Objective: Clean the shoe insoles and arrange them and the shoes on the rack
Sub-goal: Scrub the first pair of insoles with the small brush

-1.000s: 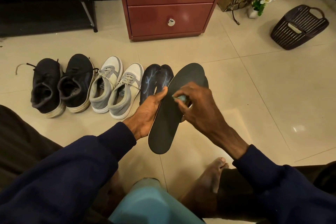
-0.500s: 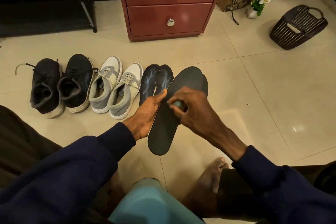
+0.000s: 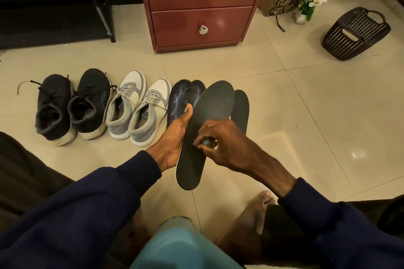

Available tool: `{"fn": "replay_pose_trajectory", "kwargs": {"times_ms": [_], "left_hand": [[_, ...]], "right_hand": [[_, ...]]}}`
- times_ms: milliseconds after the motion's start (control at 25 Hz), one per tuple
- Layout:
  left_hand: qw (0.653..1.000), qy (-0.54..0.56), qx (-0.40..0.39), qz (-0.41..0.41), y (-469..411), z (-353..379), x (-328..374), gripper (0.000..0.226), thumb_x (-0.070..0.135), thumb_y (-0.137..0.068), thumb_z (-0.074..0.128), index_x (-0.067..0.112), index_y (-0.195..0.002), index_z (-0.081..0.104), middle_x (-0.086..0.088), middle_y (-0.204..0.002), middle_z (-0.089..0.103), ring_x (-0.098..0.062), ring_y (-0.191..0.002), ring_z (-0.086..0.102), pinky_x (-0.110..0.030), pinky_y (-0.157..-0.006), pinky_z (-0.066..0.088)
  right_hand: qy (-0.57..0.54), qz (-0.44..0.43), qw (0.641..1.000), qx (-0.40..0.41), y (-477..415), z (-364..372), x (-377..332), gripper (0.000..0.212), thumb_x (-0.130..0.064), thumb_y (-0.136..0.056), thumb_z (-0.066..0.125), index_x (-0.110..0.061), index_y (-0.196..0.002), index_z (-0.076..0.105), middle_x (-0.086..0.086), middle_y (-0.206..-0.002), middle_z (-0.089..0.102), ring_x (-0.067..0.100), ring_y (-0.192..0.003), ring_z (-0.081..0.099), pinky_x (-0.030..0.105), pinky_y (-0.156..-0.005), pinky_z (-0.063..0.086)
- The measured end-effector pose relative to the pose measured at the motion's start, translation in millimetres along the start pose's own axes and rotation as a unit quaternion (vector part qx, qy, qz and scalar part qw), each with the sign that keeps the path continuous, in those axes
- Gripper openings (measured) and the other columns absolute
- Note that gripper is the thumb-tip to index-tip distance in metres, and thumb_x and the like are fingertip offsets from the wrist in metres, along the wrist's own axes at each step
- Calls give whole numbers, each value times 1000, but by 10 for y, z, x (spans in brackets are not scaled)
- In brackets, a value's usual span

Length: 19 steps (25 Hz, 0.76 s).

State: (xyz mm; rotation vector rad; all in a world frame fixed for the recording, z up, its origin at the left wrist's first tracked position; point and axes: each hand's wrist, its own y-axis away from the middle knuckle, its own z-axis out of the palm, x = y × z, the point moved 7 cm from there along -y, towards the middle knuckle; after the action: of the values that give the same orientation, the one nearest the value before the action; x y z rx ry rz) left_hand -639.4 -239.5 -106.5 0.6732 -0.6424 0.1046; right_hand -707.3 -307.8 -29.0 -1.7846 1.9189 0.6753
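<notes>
The teal pad [image 3: 205, 142], pinched by the right hand [image 3: 227, 144], is drawn further heelward than before. The black insole [image 3: 215, 102] is gripped alongside by the left hand [image 3: 172, 137] for steadiness.

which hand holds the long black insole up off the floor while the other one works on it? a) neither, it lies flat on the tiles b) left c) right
b: the left hand grips the long flat black insole by its edge, clear of the tiles, while the right hand pinches a small teal cleaning piece against its face.
</notes>
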Motion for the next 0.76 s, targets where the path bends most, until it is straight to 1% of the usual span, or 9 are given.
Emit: {"fn": "replay_pose_trajectory", "kwargs": {"times_ms": [40, 160, 240, 320, 440, 480, 640, 680, 760], "left_hand": [[1000, -6, -1, 0, -2, 10, -5, 57, 59, -105, 41, 19, -140, 63, -12, -138, 66, -29, -119, 68, -47, -103, 52], [999, 8, -19, -26, 7, 52, -68, 61, 56, -106, 40, 12, -144, 57, -21, -140, 62, -38, -118, 64, -53, -102, 51], [999, 17, -30, -40, 19, 60, -90, 62, 54, -107, 40, 9, -146, 54, -23, -142, 59, -42, -123, 60, -53, -102, 51], [998, 26, -35, -44, 28, 71, -63, 57, 51, -107, 41, 10, -145, 56, -20, -135, 65, -38, -115, 66, -51, -97, 55], [999, 13, -7, -32, 27, 48, -46, 55, 53, -107, 40, 15, -141, 61, -14, -125, 71, -27, -102, 73, -44, -85, 61], [1000, 4, -2, -31, 33, 50, -49, 58, 56, -106, 39, 16, -142, 61, -15, -127, 70, -29, -104, 73, -46, -88, 60], [998, 13, -25, -62, 52, 93, -108, 65, 58, -106, 39, 8, -144, 56, -26, -138, 61, -45, -123, 59, -57, -108, 44], [998, 9, -25, -63, 52, 88, -110, 63, 56, -106, 39, 9, -144, 57, -25, -137, 62, -46, -124, 59, -59, -109, 43], [998, 18, -27, -62, 58, 97, -97, 56, 52, -107, 39, 11, -139, 62, -21, -126, 70, -39, -109, 69, -58, -101, 52]], "right_hand": [[12, 3, 1000, 17, -21, -46, 54, 13, -12, -84, 77, -12, -97, 78, 2, -95, 69, 11, -83, 62, 16, -73, 52], [92, 97, 977, 169, -13, -432, 447, 11, -7, -82, 76, -10, -93, 78, 8, -94, 69, 21, -83, 64, 24, -73, 50], [106, 152, 954, 237, 63, -562, 622, 11, -8, -83, 75, -11, -93, 77, 8, -96, 70, 22, -86, 65, 22, -75, 46], [61, 115, 968, 213, 48, -406, 522, 11, -9, -83, 76, -12, -93, 77, 4, -96, 70, 16, -85, 65, 17, -75, 49], [-18, 32, 996, 80, 12, -59, 215, 11, -11, -85, 75, -11, -96, 78, 1, -95, 69, 7, -82, 61, 6, -72, 48], [-13, 31, 996, 88, -6, -98, 228, 11, -10, -85, 76, -12, -96, 78, 1, -94, 69, 6, -81, 61, 6, -71, 47], [58, 139, 954, 260, 60, -567, 644, 12, -9, -82, 75, -13, -94, 77, 5, -93, 70, 16, -81, 65, 20, -73, 50], [51, 148, 950, 270, 82, -568, 664, 13, -10, -83, 75, -13, -95, 76, 5, -94, 70, 16, -82, 66, 21, -73, 52], [17, 107, 969, 223, 47, -381, 486, 14, -12, -84, 76, -13, -98, 75, 4, -96, 70, 14, -83, 66, 19, -75, 55]]}}
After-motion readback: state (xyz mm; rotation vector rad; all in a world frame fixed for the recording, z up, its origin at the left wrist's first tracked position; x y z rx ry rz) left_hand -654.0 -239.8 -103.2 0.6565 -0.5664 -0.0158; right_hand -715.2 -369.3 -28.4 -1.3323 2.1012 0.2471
